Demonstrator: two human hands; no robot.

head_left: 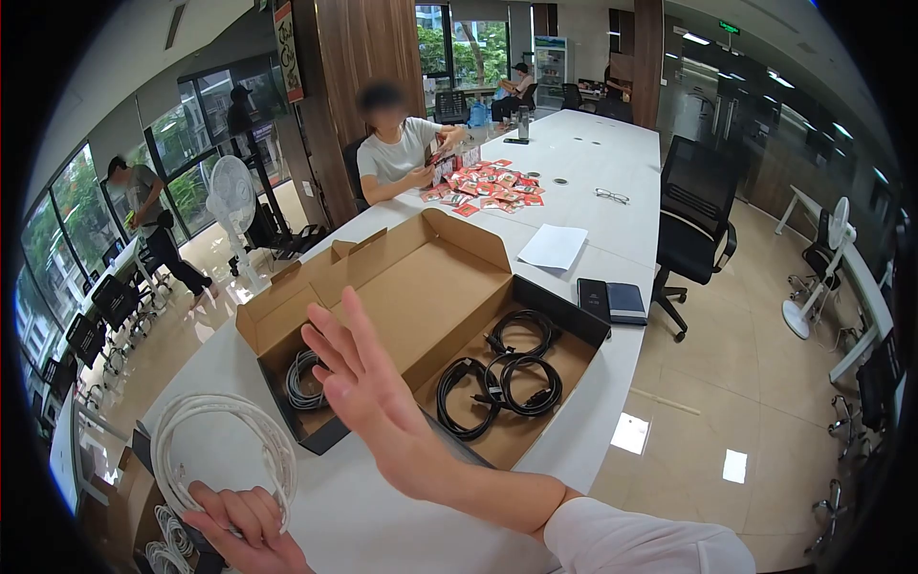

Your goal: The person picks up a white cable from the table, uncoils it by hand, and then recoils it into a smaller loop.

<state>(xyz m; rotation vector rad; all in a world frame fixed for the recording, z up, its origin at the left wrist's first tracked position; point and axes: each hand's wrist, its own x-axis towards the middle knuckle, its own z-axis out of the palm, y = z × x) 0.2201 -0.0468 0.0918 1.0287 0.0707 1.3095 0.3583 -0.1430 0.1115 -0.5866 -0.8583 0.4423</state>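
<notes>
My left hand (244, 526) is closed round a coiled white cable (172, 430) at the lower left. With fingers spread and nothing in it, my right hand (368, 383) is raised over the near left part of an open cardboard box (421, 330) with black outer sides. Several coiled black cables (466, 397) lie inside the box on the right. A grey coiled cable (304, 381) sits in its left end, partly hidden behind my right fingers.
Across the white table (612, 225), a seated person (397, 153) handles items beside a pile of red packets (488, 185). White paper (553, 247), glasses (612, 196) and dark notebooks (624, 303) lie right of the box. More white coils (172, 536) are at the bottom left.
</notes>
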